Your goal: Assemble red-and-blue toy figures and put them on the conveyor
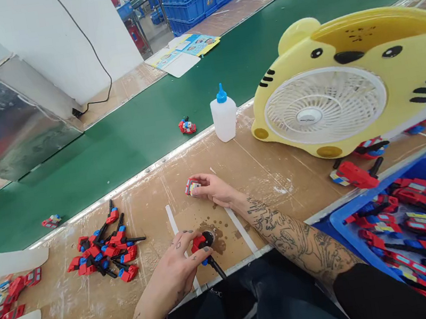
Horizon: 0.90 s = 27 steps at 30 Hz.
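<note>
My left hand (183,261) is closed on a red toy part (198,244) with blue bits and a black rod, held near the table's front edge. Right by that part sits a small round dark dish (208,237), with wet spots on the board around it. Farther forward, my right hand (215,188) pinches a small red, white and yellow toy piece (192,186) just above or on the tabletop; I cannot tell which. To the left of my hands lies a loose pile of red, blue and black toy parts (108,249).
A green conveyor belt (125,141) runs behind the table, carrying toy pieces (187,126). A white squeeze bottle (224,117) and a yellow animal-faced fan (320,99) stand at its edge. On the right is a blue bin (346,219) of toy parts. Blue crates (191,1) are stacked behind.
</note>
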Tool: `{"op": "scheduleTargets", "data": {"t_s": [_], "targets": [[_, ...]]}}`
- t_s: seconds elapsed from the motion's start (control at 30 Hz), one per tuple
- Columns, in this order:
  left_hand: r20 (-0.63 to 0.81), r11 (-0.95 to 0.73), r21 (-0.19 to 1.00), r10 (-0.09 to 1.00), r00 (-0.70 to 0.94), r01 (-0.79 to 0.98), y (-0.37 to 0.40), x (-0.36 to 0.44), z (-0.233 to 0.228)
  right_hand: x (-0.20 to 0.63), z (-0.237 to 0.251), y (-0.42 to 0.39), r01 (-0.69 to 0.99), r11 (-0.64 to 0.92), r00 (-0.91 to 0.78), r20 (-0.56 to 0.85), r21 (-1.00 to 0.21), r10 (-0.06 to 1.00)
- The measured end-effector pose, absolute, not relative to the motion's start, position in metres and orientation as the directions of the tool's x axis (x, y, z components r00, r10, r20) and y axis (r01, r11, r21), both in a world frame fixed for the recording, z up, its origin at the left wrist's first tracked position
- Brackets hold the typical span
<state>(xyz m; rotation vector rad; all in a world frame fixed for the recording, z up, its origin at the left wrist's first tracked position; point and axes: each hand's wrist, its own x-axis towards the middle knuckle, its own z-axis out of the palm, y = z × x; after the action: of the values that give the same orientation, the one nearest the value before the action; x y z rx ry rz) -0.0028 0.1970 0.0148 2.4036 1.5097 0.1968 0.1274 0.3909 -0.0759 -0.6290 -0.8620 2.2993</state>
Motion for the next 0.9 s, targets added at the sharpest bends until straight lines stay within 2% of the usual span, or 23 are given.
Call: {"op": "scheduleTargets", "data": {"t_s": [0.27, 0.5, 0.57, 0.67, 0.73, 0.8, 0.9], "targets": [[-0.128, -0.440, 0.212, 0.873, 0.471, 0.872, 0.198, -0.001, 0.006, 0.127, -0.072, 0.389, -0.339, -0.533, -0.706, -0.164, -0.776, 0.689], [-0.087, -0.419, 0.274, 0.886, 0.456, 0.866, 0.200, 0.003, 0.006, 0.128, -0.072, 0.389, -0.330, -0.499, -0.707, -0.140, -0.801, 0.693], [-0.050, -0.391, 0.354, 0.899, 0.435, 0.850, 0.199, 0.001, 0.008, 0.129, -0.072, 0.388, -0.339, -0.501, -0.712, -0.131, -0.796, 0.690], [0.026, -0.284, 0.552, 0.946, 0.324, 0.784, 0.196, -0.004, 0.009, 0.130, -0.069, 0.387, -0.363, -0.503, -0.733, -0.092, -0.784, 0.673], [0.051, -0.157, 0.707, 0.984, 0.172, 0.689, 0.195, -0.008, 0.005, 0.132, -0.066, 0.385, -0.365, -0.514, -0.756, -0.075, -0.776, 0.650], [0.066, -0.035, 0.856, 0.997, -0.041, 0.516, 0.195, -0.013, -0.004, 0.132, -0.063, 0.382, -0.362, -0.540, -0.775, -0.077, -0.760, 0.627], [0.058, 0.024, 0.971, 0.941, -0.333, 0.236, 0.200, -0.019, -0.026, 0.130, -0.061, 0.379, -0.377, -0.585, -0.795, -0.072, -0.718, 0.602]]}}
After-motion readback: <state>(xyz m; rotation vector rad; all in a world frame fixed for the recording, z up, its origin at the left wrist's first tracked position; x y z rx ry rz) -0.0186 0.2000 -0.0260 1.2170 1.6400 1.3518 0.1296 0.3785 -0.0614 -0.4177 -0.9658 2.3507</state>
